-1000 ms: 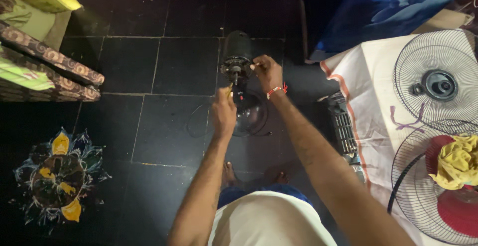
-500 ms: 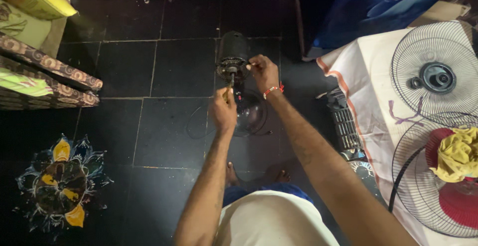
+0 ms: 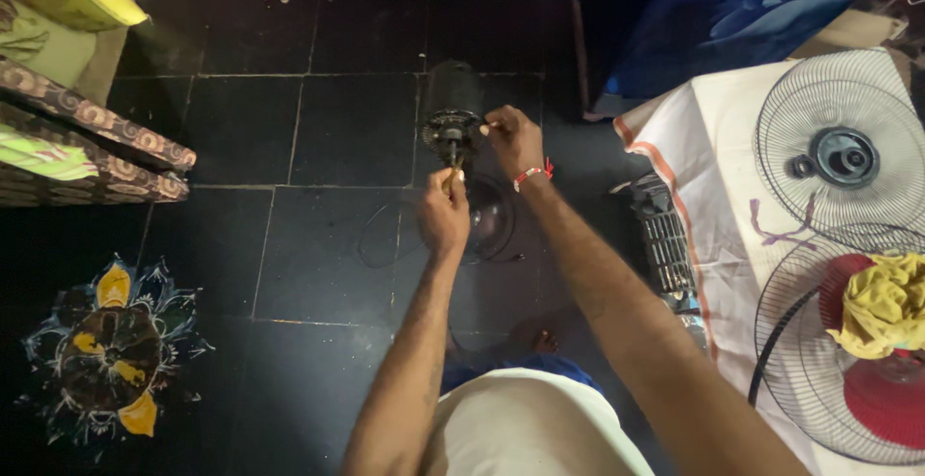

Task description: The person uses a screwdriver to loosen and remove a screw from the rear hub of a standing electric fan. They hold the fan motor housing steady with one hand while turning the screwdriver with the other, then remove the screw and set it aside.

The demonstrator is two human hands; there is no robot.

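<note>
Against the pictures from a second ago, little differs: the fan motor [image 3: 453, 110] sits on the same dark floor tile [image 3: 347, 245], and both hands are at it as before, only the view has drifted slightly, so the work on the motor's face appears to be continuing rather than finished. The left hand [image 3: 443, 211], just below the motor, has its fingers curled together around a thin tool [image 3: 451, 170] whose tip meets the motor's shaft end. The right hand [image 3: 513, 141], just right of the motor, pinches at the rim of its face, a red thread at the wrist. Both forearms reach forward from the body. Well right of the motor, fan grilles [image 3: 838, 148] lie on a white cloth [image 3: 713, 148]
</note>
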